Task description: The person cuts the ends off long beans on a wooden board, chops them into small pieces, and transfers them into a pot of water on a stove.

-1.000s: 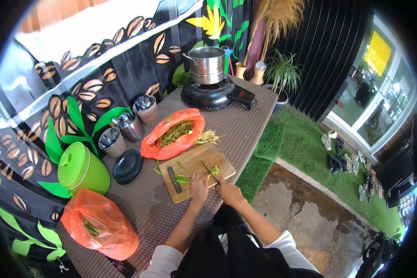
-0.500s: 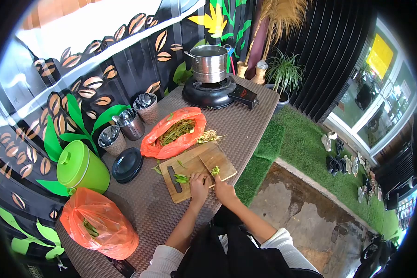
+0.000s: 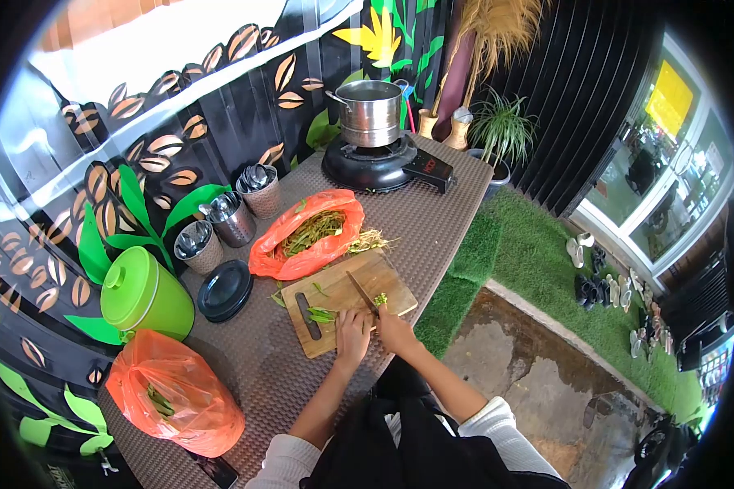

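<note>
On the table lies a wooden cutting board point(image 3: 326, 288) with a slot near its left end. My right hand point(image 3: 395, 332) is closed round a knife, whose blade point(image 3: 360, 289) points up and left over the board. Against it, my left hand point(image 3: 353, 332) presses down on green stalks point(image 3: 321, 314), fingers together. A small heap of chopped green pieces point(image 3: 381, 300) sits just right of the blade. Behind the board, an open orange bag point(image 3: 266, 259) holds more green stalks, with some loose beside it.
A metal pot point(image 3: 370, 114) stands on a black burner point(image 3: 359, 169) at the back. Cutlery cups point(image 3: 258, 200), dark plates point(image 3: 224, 291), a green lidded bucket point(image 3: 159, 297) and another orange bag point(image 3: 196, 407) are on the left. Shoes point(image 3: 584, 289) lie on artificial grass at right.
The knife blade has tilted, so more of its flat side shows. My right hand has shifted very slightly; my left hand stays on the stalks.
</note>
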Tool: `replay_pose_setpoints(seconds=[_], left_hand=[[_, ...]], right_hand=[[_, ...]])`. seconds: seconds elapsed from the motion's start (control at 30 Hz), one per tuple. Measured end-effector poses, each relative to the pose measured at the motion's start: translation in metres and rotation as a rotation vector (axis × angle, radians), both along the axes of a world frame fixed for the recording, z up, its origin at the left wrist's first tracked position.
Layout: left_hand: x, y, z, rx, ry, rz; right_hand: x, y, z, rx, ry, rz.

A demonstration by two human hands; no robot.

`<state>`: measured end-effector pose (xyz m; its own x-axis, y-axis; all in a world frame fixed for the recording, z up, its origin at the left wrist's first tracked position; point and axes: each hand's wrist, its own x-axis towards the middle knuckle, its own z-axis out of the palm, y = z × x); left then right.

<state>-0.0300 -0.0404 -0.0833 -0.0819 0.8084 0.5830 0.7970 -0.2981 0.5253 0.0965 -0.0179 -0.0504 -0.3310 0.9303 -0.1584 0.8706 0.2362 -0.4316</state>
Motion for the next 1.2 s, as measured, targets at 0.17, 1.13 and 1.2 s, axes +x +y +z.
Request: replay_pose_setpoints(seconds=[0.17,1.13,1.2], left_hand=[[-0.002,0.004,-0.009,-0.071,-0.158,-0.007],[-0.009,-0.006,0.003,-0.122,-0.187,-0.04],[-0.012,-0.003,0.003,-0.077,-0.198,-0.054]], right_hand=[[-0.001,-0.021,0.004,0.009,-0.053,-0.071],[-0.019,-0.031,0.0,0.003,-0.028,-0.091],[-0.02,-0.025,-0.005,-0.024,-0.053,-0.118]])
